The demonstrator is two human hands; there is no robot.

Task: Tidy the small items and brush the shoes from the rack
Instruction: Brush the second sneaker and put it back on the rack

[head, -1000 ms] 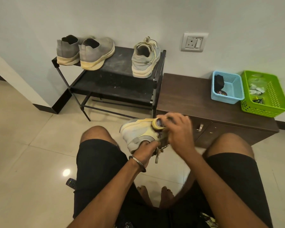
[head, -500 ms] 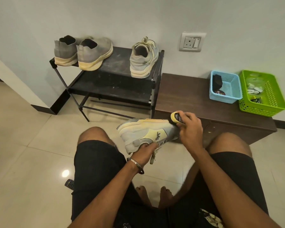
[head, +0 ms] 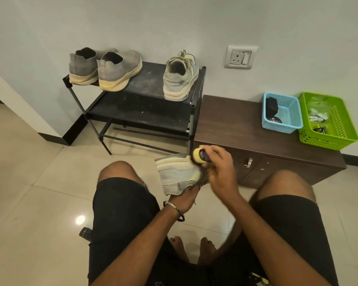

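The left hand (head: 186, 198) grips the shoe (head: 177, 172) from below; the right hand (head: 219, 168) pinches the brush (head: 198, 155). Hold steady, rub gently

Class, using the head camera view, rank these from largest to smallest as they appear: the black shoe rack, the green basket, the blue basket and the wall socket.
1. black shoe rack
2. green basket
3. blue basket, a little smaller than the green one
4. wall socket, also farthest from the camera, so its true size is less sure
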